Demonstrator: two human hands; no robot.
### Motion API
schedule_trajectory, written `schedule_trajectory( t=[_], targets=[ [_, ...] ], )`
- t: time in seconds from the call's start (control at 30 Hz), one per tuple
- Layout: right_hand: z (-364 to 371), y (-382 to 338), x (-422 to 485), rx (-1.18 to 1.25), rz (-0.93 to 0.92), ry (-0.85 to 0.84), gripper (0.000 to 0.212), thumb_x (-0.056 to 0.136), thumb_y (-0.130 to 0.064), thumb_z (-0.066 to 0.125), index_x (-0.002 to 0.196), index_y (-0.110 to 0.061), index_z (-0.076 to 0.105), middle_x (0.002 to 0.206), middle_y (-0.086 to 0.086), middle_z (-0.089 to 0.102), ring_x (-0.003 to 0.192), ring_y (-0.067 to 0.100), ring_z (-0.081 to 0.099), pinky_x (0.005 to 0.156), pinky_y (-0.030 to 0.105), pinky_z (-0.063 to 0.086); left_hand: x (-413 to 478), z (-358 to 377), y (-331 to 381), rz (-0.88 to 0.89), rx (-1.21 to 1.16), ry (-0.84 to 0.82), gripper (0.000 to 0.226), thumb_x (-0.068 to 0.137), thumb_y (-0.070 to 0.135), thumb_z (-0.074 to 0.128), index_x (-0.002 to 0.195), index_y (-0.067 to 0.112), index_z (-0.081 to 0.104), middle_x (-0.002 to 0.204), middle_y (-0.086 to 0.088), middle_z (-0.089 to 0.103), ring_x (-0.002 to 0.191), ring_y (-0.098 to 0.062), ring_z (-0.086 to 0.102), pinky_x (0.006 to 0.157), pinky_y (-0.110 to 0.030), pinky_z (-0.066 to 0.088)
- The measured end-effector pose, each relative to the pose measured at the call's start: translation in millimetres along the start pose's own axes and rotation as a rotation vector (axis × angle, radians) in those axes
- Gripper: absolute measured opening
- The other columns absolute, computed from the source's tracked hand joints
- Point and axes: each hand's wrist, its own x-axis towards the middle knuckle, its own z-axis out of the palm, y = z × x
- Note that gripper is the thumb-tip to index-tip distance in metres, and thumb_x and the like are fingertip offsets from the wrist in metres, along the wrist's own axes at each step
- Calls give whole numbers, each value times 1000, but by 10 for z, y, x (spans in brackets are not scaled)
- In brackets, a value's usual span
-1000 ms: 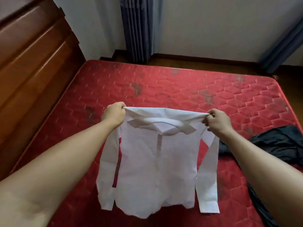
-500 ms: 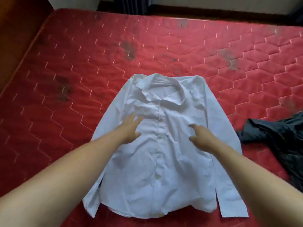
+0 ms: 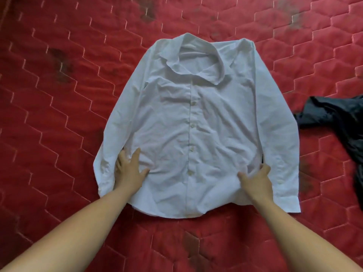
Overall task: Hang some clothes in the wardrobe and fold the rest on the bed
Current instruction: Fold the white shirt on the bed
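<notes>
White shirt (image 3: 196,124): lying flat, buttons up, on the red bed (image 3: 59,114).
Left hand (image 3: 128,169): pressing its low left side, fingers spread wide.
Right hand (image 3: 255,179): pressing its low right side, fingers straight.

Place: a bedroom in a home, seen from above | Showing it: a bare red mattress (image 3: 59,118) with hexagon quilting and dark stains is filling the whole view | Clothes: a white buttoned shirt (image 3: 196,124) is lying spread flat at centre, a dark garment (image 3: 337,122) is lying crumpled at the right edge
</notes>
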Motion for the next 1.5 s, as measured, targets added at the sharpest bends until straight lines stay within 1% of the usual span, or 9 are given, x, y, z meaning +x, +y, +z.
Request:
schedule_trajectory(
  t=[0.23, 0.33, 0.47, 0.67, 0.83, 0.97, 1.03, 1.23, 1.5],
  targets=[
    [-168, 397, -227, 333, 267, -106, 50, 77, -16, 84, 116, -8, 54, 111, 16, 58, 90, 31, 61, 73, 42, 54, -474, -77, -220, -154, -458, -98, 42, 86, 4, 62, 121, 23, 53, 122, -4, 53, 99, -20, 55, 79, -20, 44],
    [-220, 502, -288, 386, 265, -158, 38, 79, 5, 72, 112, -7, 56, 96, 21, 63, 70, 28, 57, 58, 35, 46, -603, -93, -277, -94, -480, -210, 33, 85, 1, 62, 112, 19, 62, 115, 1, 63, 102, -18, 60, 82, -24, 45],
    [-299, 679, -386, 250, 190, -21, 27, 75, 8, 61, 92, -13, 58, 91, 20, 65, 69, 28, 56, 64, 41, 48, -676, -128, -411, -194, -343, -169, 14, 85, 4, 64, 96, 14, 68, 93, -9, 67, 66, -18, 58, 57, -26, 44],
    [-373, 861, -602, -420, -6, -186, 42, 88, -7, 46, 129, -6, 40, 118, 23, 58, 105, 39, 59, 83, 43, 46, -756, -214, -433, -6, 324, -453, 17, 91, 15, 53, 104, 19, 63, 120, -8, 58, 107, -27, 61, 92, -34, 48],
    [-251, 351, -590, -648, -417, 32, 45, 91, -15, 51, 136, -15, 47, 131, 14, 45, 117, 37, 48, 84, 47, 49, -538, -305, -121, 281, 404, -130, 30, 94, 28, 55, 123, 22, 56, 121, -7, 40, 106, -25, 52, 76, -36, 48],
    [-56, -158, -382, -742, -552, -214, 69, 99, -29, 53, 157, -28, 17, 167, 6, 2, 153, 30, 9, 110, 49, 36, -166, -297, 234, 440, 469, -206, 75, 96, 37, 60, 158, 33, 18, 164, -12, 3, 150, -32, 14, 111, -43, 39],
    [18, -344, -256, -774, -550, -277, 65, 98, -35, 55, 154, -28, 23, 164, 6, 10, 150, 31, 17, 108, 51, 38, 6, -310, 391, 454, 526, -285, 78, 96, 43, 60, 158, 35, 14, 166, -10, -2, 152, -32, 10, 110, -46, 39],
    [81, -989, 153, -844, -649, -1, 32, 98, -21, 44, 129, -18, 45, 126, 10, 46, 110, 32, 50, 74, 39, 42, 526, -433, 815, 536, 528, -78, 35, 98, 41, 50, 125, 19, 53, 123, -7, 49, 106, -27, 52, 86, -42, 49],
    [-36, -2296, 1137, -637, -718, 32, 62, 98, -23, 53, 152, -34, 24, 156, 15, 9, 131, 38, 33, 82, 47, 48, 1665, -674, 1663, 420, 118, 19, 62, 95, 21, 59, 150, 33, 34, 159, -9, 4, 138, -32, 30, 95, -46, 48]
  ],
)
